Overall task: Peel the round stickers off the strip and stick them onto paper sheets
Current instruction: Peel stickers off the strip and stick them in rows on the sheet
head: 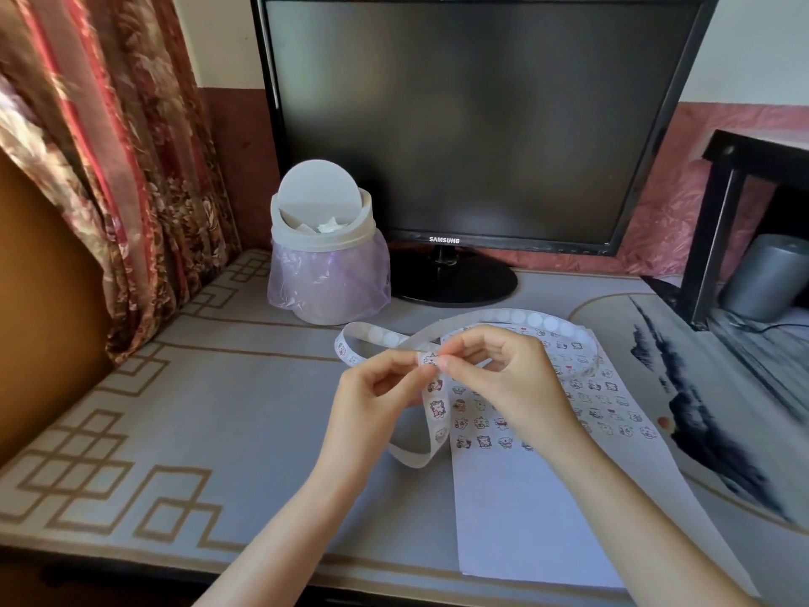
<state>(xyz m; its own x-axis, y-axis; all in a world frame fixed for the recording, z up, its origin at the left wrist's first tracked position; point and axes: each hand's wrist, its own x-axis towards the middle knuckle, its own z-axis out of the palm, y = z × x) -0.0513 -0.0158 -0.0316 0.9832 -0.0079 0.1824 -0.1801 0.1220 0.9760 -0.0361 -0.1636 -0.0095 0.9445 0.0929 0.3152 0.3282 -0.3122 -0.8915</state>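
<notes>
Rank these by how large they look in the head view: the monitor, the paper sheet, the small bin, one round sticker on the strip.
1. monitor
2. paper sheet, nearer the camera and partly under an arm
3. small bin
4. round sticker on the strip

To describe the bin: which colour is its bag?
Pale purple bag, seen in the head view.

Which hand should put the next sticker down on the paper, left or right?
Right, probably. The right hand pinches a sticker on the strip and hovers above the paper sheet. The left hand grips the strip beside the sheet's left edge, so it is better placed to steady the strip.
</notes>
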